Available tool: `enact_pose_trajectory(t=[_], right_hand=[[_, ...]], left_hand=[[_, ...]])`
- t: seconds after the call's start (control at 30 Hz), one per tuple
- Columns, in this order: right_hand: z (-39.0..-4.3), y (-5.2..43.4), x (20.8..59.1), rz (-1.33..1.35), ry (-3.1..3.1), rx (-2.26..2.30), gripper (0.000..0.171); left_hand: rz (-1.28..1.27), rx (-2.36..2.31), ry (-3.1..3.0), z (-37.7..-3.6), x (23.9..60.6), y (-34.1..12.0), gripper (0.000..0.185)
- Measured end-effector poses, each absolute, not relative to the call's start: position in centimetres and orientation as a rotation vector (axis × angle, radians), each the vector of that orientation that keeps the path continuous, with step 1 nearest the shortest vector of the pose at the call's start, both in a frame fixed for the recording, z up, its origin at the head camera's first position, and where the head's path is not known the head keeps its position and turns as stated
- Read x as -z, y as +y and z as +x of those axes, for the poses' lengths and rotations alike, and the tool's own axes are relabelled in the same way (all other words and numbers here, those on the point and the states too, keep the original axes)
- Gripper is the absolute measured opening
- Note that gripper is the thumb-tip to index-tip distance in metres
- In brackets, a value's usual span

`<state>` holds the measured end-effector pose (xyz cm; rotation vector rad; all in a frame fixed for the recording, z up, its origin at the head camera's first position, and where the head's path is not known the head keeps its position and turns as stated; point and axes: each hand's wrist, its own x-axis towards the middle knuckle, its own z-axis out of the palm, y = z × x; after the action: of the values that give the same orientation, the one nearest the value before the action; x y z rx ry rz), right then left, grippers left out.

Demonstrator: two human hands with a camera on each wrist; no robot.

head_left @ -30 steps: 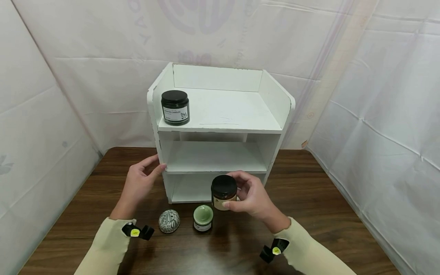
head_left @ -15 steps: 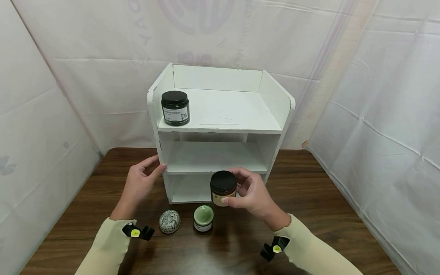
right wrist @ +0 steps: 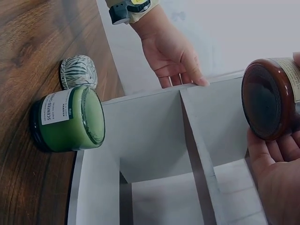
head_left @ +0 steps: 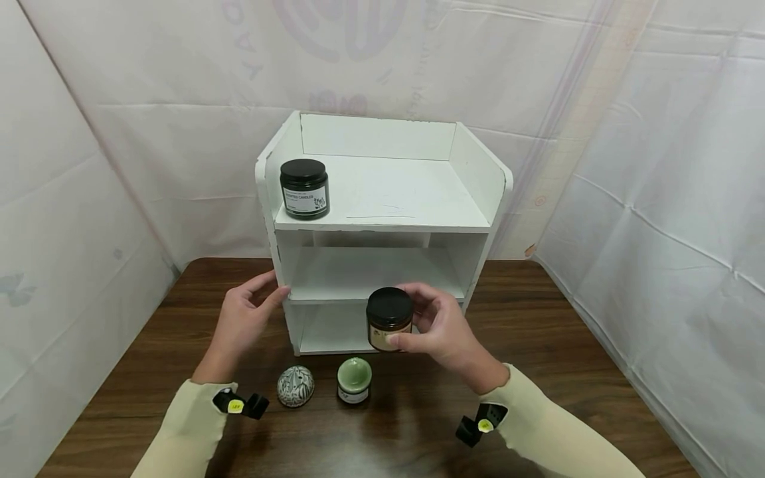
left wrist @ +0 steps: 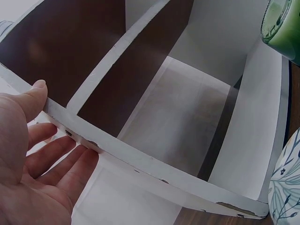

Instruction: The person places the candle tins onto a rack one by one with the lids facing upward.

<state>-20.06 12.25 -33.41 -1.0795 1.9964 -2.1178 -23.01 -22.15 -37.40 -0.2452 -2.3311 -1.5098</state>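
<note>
My right hand (head_left: 442, 332) grips an amber glass jar (head_left: 382, 335) with a black lid and a cream label. It holds the jar upright, in front of the white shelf's (head_left: 382, 227) lower levels; in the right wrist view the dark underside of the amber jar (right wrist: 262, 101) shows. At the shelf's left side panel, my left hand (head_left: 242, 318) has its thumb on the front edge and its fingers against the outer face (left wrist: 47, 164). A green scented candle jar (right wrist: 70, 119) stands bottom up on its black lid. Left of it is a small domed leaf-patterned tin (head_left: 295, 386).
A dark scented candle jar (head_left: 305, 189) with a white label stands at the front left of the top shelf. The shelf stands on a brown wooden table (head_left: 556, 372). White sheeting (head_left: 179, 153) hangs behind and at both sides.
My right hand has raised the amber jar a little, from near the bottom level toward the middle shelf board. The left hand keeps its place on the side panel.
</note>
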Motion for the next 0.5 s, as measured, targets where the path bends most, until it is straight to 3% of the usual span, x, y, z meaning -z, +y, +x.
enact_pose_trajectory(t=[0.5], right_hand=[[-20.0, 11.9, 31.3, -1.037, 2.069, 2.031, 0.060]], left_hand=[[-0.242, 1.538, -2.324, -23.0, 37.3, -22.1, 0.054]])
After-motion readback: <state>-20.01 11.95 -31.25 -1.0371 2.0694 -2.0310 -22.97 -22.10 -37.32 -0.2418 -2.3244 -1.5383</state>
